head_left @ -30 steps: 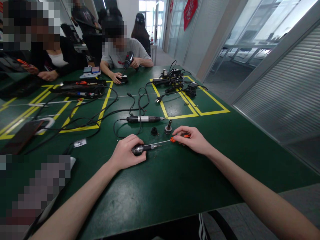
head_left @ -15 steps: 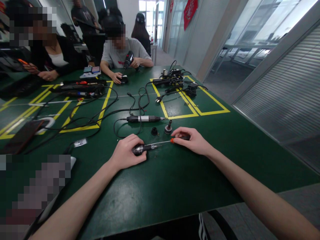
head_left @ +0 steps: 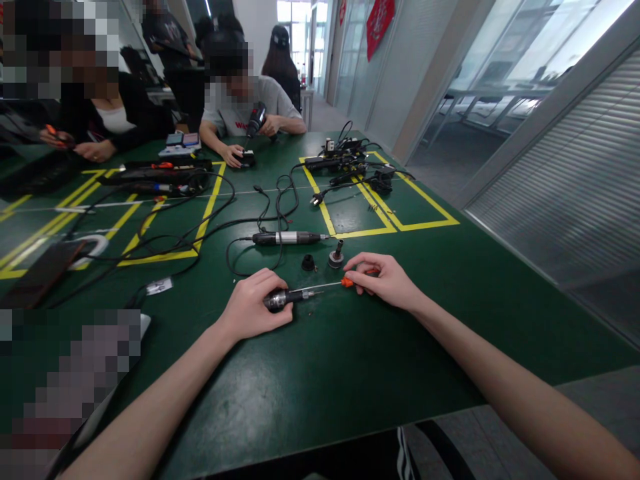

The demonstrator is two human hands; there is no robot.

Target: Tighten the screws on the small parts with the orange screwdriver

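The left hand (head_left: 253,308) lies on the green tabletop (head_left: 350,360) with its grip curled shut around a small dark cylindrical tool body (head_left: 280,298); the fingers wrap over the top and the thumb presses along the near side, so only the metal front end shows past the knuckles. The tool body rests flat on the tabletop, pointing to the right.

The right hand (head_left: 387,280) is a little way to the right, its grip pinched together on an orange-handled screwdriver (head_left: 350,281). Thumb and forefinger close on the handle near its front, the other fingers arch over it. The thin metal shaft runs leftward, low over the tabletop, and its tip meets the front end of the tool body held in the left hand.

Just beyond the shaft stand two small loose parts: a black ring-shaped piece (head_left: 309,263) and a round metal part with an upright stem (head_left: 337,255), near each other but apart. Farther back lies a corded electric screwdriver (head_left: 285,237) on its side, its black cable (head_left: 235,257) looping toward the left. Other people sit at the far end of the tabletop.
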